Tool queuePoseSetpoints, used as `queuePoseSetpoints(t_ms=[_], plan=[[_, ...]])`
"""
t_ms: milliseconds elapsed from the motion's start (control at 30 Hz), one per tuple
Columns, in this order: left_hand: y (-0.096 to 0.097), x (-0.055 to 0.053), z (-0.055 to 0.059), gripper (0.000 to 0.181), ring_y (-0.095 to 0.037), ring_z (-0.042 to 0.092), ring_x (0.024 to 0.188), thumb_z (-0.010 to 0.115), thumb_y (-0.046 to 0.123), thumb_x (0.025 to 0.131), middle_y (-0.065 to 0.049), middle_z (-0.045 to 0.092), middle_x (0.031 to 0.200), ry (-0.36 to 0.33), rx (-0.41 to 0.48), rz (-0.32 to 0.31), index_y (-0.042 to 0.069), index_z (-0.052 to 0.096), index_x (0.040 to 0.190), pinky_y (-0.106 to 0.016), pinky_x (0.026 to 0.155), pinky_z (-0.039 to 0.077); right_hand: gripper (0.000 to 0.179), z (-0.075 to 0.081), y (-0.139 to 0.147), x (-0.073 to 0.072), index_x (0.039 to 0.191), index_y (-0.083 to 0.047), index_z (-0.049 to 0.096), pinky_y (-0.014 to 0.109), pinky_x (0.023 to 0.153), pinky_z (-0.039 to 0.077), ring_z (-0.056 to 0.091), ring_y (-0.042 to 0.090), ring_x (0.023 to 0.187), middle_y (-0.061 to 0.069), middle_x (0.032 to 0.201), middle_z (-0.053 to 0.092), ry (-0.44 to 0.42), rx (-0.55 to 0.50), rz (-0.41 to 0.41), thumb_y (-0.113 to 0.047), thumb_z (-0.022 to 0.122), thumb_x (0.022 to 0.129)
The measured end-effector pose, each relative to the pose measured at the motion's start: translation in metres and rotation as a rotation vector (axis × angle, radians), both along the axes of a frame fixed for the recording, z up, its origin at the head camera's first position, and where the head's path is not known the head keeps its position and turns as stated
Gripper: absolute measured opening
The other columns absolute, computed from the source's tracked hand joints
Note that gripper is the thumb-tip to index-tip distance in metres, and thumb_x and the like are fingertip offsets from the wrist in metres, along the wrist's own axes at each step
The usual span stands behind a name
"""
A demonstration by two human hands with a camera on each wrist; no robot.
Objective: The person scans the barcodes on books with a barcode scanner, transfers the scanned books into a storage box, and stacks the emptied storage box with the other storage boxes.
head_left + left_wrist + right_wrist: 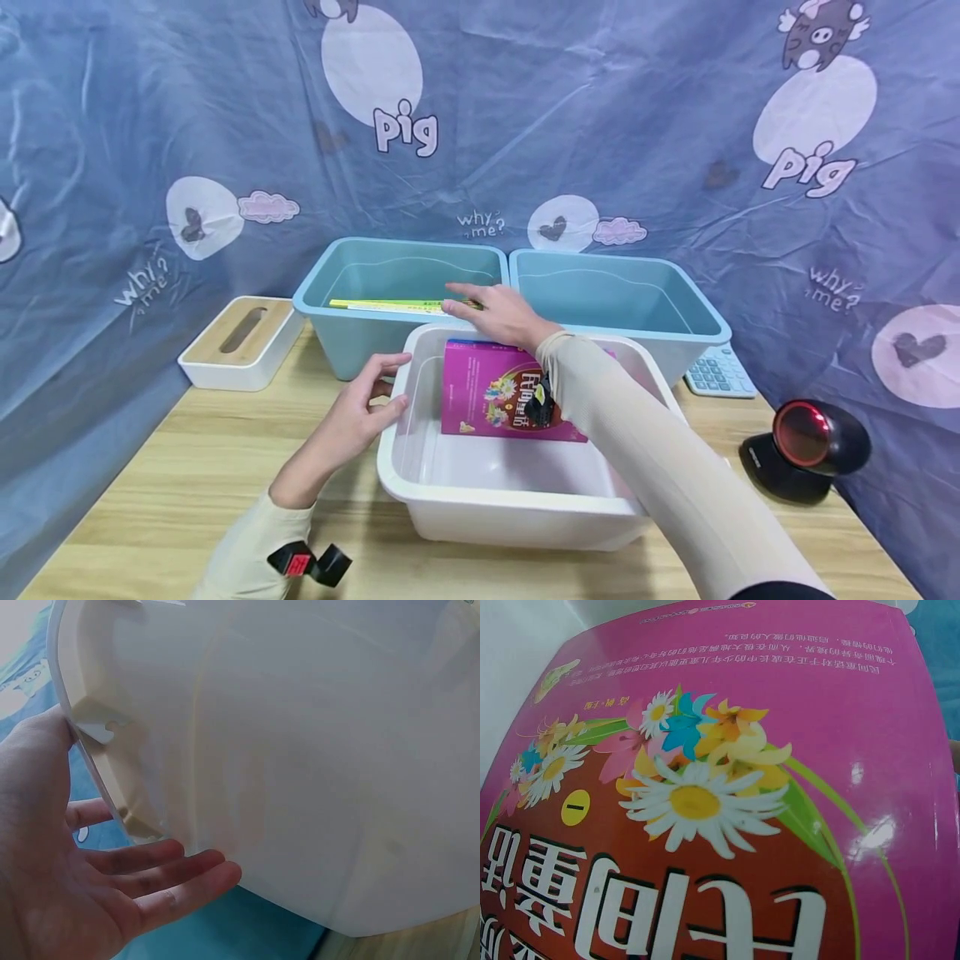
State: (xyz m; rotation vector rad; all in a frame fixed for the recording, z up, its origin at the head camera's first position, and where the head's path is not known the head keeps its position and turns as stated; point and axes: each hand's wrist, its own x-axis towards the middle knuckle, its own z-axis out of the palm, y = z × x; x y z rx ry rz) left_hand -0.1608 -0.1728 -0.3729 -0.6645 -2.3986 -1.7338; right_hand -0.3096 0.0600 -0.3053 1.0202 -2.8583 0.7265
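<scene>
My left hand (365, 406) holds the left rim of a white plastic bin (525, 498). Its thumb and index finger lie at the rim, and the left wrist view shows the other fingers (176, 889) extended along the outer wall. My right hand (498, 315) reaches across this bin to the left blue bin (375, 250), fingers extended over the right end of a thin yellow-green book (386, 303) inside. In the white bin lies a magenta book (480, 392) with flowers and white characters on its cover (705, 802); a blue edge shows at its far side. The right forearm partly covers it.
A second blue bin (622, 287) stands beside the first at the back. A white tissue box with a wooden lid (236, 342) is at the left. To the right are a light-blue calculator (720, 372) and a black scanner-like device (806, 450). Patterned blue cloth (480, 125) hangs behind.
</scene>
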Motion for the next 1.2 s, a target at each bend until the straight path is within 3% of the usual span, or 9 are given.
queuePoseSetpoints(t_ms=[133, 367, 467, 667, 800, 900, 1000, 1133, 1200], plan=[[-0.0003, 0.0000, 0.0004, 0.050, -0.023, 0.065, 0.095, 0.058, 0.004, 0.096, -0.029, 0.054, 0.126, 0.002, -0.005, 0.005, -0.002, 0.043, 0.143, -0.027, 0.075, 0.059, 0.070, 0.0016, 0.0009, 0.0013, 0.156, -0.024, 0.038, 0.049, 0.112, 0.039, 0.065, 0.028, 0.111, 0.015, 0.107, 0.072, -0.033, 0.009, 0.004, -0.066, 0.023, 0.103], [-0.0008, 0.0010, 0.0022, 0.049, -0.019, 0.067, 0.088, 0.058, 0.004, 0.096, -0.030, 0.053, 0.127, 0.008, -0.020, 0.011, -0.002, 0.042, 0.143, -0.027, 0.073, 0.059, 0.088, 0.0031, -0.0002, 0.0016, 0.159, -0.019, 0.030, 0.052, 0.118, 0.033, 0.050, 0.033, 0.139, 0.014, 0.143, 0.060, -0.046, 0.047, -0.003, -0.077, 0.011, 0.097], [-0.0006, 0.0018, 0.0023, 0.049, -0.017, 0.067, 0.087, 0.057, 0.004, 0.096, -0.031, 0.053, 0.128, 0.007, -0.029, 0.012, -0.002, 0.042, 0.143, -0.026, 0.072, 0.058, 0.094, 0.0026, -0.0002, 0.0014, 0.159, -0.017, 0.027, 0.052, 0.119, 0.031, 0.048, 0.033, 0.141, 0.015, 0.139, 0.062, -0.056, 0.057, -0.011, -0.081, 0.008, 0.094], [0.0004, 0.0025, 0.0023, 0.049, -0.012, 0.066, 0.083, 0.057, 0.004, 0.096, -0.030, 0.053, 0.127, 0.010, -0.034, 0.014, -0.001, 0.042, 0.143, -0.026, 0.071, 0.058, 0.087, 0.0016, 0.0010, 0.0014, 0.159, -0.014, 0.027, 0.050, 0.118, 0.033, 0.067, 0.023, 0.102, 0.007, 0.080, 0.065, -0.078, 0.016, -0.027, -0.075, 0.013, 0.098], [0.0006, 0.0029, 0.0022, 0.049, -0.011, 0.066, 0.083, 0.057, 0.004, 0.096, -0.030, 0.053, 0.127, 0.009, -0.035, 0.017, 0.000, 0.043, 0.143, -0.026, 0.071, 0.058, 0.085, 0.0017, 0.0010, 0.0019, 0.159, -0.013, 0.029, 0.049, 0.115, 0.037, 0.062, 0.022, 0.082, 0.004, 0.069, 0.056, -0.076, 0.000, -0.026, -0.073, 0.015, 0.100], [0.0005, 0.0031, 0.0023, 0.049, -0.012, 0.067, 0.083, 0.057, 0.004, 0.097, -0.030, 0.053, 0.128, 0.008, -0.036, 0.019, 0.000, 0.042, 0.143, -0.026, 0.072, 0.058, 0.084, 0.0026, 0.0010, 0.0030, 0.159, -0.014, 0.030, 0.048, 0.114, 0.038, 0.065, 0.025, 0.087, 0.007, 0.076, 0.062, -0.082, -0.018, -0.030, -0.072, 0.016, 0.100], [0.0003, 0.0032, 0.0022, 0.049, -0.013, 0.067, 0.084, 0.057, 0.004, 0.097, -0.030, 0.053, 0.128, 0.011, -0.039, 0.019, 0.000, 0.042, 0.143, -0.026, 0.072, 0.058, 0.081, 0.0031, 0.0013, 0.0036, 0.158, -0.014, 0.032, 0.047, 0.115, 0.038, 0.067, 0.027, 0.111, 0.013, 0.104, 0.073, -0.082, -0.040, -0.038, -0.070, 0.018, 0.101], [0.0002, 0.0032, 0.0018, 0.049, -0.013, 0.067, 0.084, 0.057, 0.005, 0.097, -0.030, 0.053, 0.128, 0.015, -0.044, 0.019, 0.000, 0.042, 0.143, -0.026, 0.072, 0.058, 0.078, 0.0032, 0.0016, 0.0029, 0.157, -0.014, 0.035, 0.047, 0.119, 0.032, 0.056, 0.029, 0.134, 0.013, 0.137, 0.065, -0.085, -0.080, -0.050, -0.068, 0.020, 0.102], [0.0001, 0.0033, 0.0013, 0.049, -0.014, 0.067, 0.084, 0.057, 0.005, 0.097, -0.030, 0.054, 0.128, 0.015, -0.044, 0.019, 0.000, 0.042, 0.143, -0.026, 0.072, 0.058, 0.077, 0.0040, 0.0019, 0.0025, 0.156, -0.014, 0.037, 0.047, 0.120, 0.031, 0.057, 0.029, 0.133, 0.013, 0.136, 0.066, -0.086, -0.103, -0.054, -0.067, 0.019, 0.103]])
